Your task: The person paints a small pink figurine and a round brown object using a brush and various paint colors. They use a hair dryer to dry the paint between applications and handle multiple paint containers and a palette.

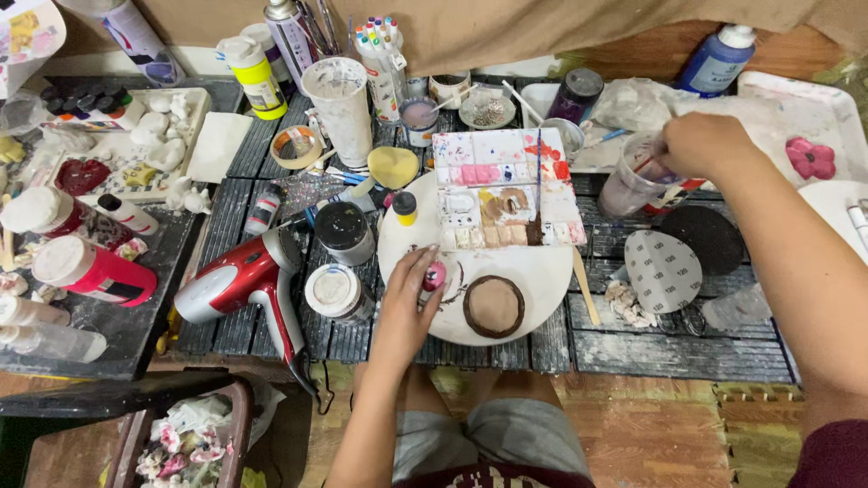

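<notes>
- Left hand (404, 307) holds a small pink piece (435, 275) on the white plate (542, 280) — brown-rimmed disc (494, 306) beside it looks half-painted.
- Right hand (701, 145) grips a brush (644, 164) in the rinse cup (633, 185) — painting seems unfinished.

Two hands (409, 303), one red hair dryer (242, 282), one paint palette (506, 188) (rectangular).

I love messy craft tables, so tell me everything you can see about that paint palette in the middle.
The paint palette is a white rectangular tray of small square wells, plastic by the look. It lies flat, its lower part overlapping the round white plate. Pink, red, yellow, tan and brown paint fill some wells; others are only stained. A thin brush lies across its right side. Neither hand touches it: the left hand holds a small pink piece below it.
</notes>
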